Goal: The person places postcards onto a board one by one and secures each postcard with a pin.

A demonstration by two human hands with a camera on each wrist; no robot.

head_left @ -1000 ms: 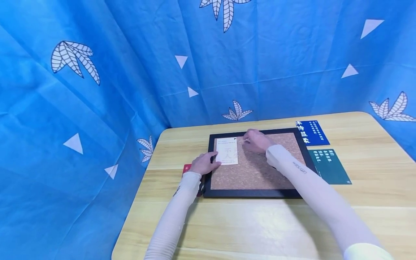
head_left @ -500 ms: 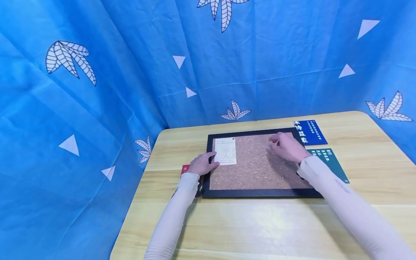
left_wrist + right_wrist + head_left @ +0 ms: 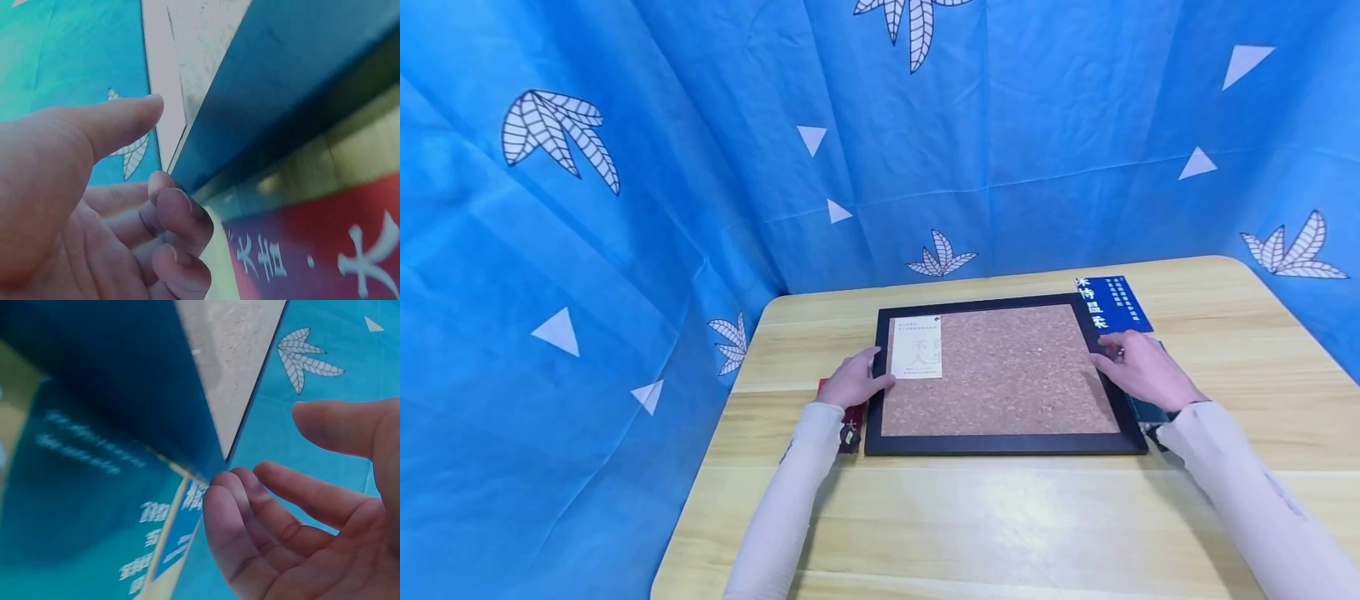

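Note:
A black-framed cork board [image 3: 1000,375] lies flat on the table. On its upper left is an off-white printed card [image 3: 917,354] with a small dark round spot at its top right corner. My left hand [image 3: 850,379] is at the frame's left side, its thumb [image 3: 128,128] apart from the bent fingers [image 3: 181,219], whose tips are right at the black frame [image 3: 269,81]. Across the board, my right hand [image 3: 1146,367] is at the right side, fingertips [image 3: 222,506] by the frame's edge and thumb held apart. Neither hand shows anything pinched in it.
A red card [image 3: 312,250] lies under and beside my left hand. Right of the board, a blue card [image 3: 1116,302] lies behind a dark green card [image 3: 87,500], which my right hand partly covers in the head view. A blue curtain [image 3: 880,150] hangs behind the table [image 3: 1000,525].
My right hand has moved from beside the card's top right corner, across the cork, to the frame's right side. My left hand has stayed at the left side.

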